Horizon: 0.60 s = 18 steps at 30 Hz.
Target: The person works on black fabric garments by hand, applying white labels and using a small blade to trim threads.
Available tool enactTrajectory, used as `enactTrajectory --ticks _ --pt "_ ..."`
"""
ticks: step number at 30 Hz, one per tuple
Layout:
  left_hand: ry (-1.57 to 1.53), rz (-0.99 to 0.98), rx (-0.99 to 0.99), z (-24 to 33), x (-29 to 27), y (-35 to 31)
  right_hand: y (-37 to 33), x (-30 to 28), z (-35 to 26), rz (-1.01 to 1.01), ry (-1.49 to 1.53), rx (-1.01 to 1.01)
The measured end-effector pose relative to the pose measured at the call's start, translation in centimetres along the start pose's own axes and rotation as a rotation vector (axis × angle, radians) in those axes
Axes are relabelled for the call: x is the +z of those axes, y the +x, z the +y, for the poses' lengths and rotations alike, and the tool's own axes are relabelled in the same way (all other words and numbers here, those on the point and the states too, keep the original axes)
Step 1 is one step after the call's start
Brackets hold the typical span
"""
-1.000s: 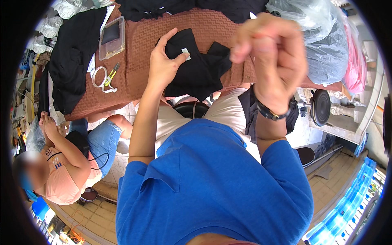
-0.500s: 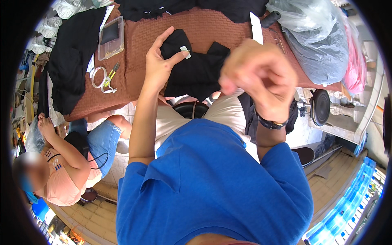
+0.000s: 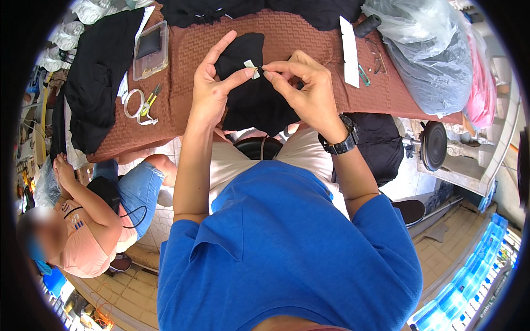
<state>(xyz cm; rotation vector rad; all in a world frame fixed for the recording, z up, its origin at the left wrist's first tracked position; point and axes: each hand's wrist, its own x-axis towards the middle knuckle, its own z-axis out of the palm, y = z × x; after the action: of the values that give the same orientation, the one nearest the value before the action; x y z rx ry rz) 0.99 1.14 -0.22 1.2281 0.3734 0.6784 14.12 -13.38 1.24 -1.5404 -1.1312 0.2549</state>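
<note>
A piece of black cloth (image 3: pixel 251 107) hangs from the near table edge over my lap. My left hand (image 3: pixel 212 91) grips its upper part, with the thumb pressed on a small white label (image 3: pixel 249 64) and the index finger stretched upward behind the cloth. Close beside the label, my right hand (image 3: pixel 312 91) is closed in a pinch of thumb and index finger. Something tiny and dark shows at those fingertips, too small to name. The two hands' fingertips almost meet.
Yellow-handled snips (image 3: pixel 149 105) and a white tape roll (image 3: pixel 133 103) lie left, below a clear plastic box (image 3: pixel 150 52). A white strip (image 3: pixel 349 55), a black thread spool (image 3: pixel 367 25) and filled plastic bags (image 3: pixel 425 60) are right. A seated person (image 3: pixel 94 231) is at left.
My right hand has come down and left from a blurred, raised position to the label, uncovering the white strip. The left hand keeps its hold, and the cloth has shifted slightly.
</note>
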Motion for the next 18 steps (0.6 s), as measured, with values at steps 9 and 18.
enactTrajectory --ticks 9,18 --pt "0.042 -0.009 0.008 0.07 0.00 0.08 0.11 -0.28 0.01 -0.019 -0.022 -0.006" --pt "0.051 0.002 0.031 0.10 0.20 0.26 0.08 -0.28 0.29 -0.016 0.005 0.007"
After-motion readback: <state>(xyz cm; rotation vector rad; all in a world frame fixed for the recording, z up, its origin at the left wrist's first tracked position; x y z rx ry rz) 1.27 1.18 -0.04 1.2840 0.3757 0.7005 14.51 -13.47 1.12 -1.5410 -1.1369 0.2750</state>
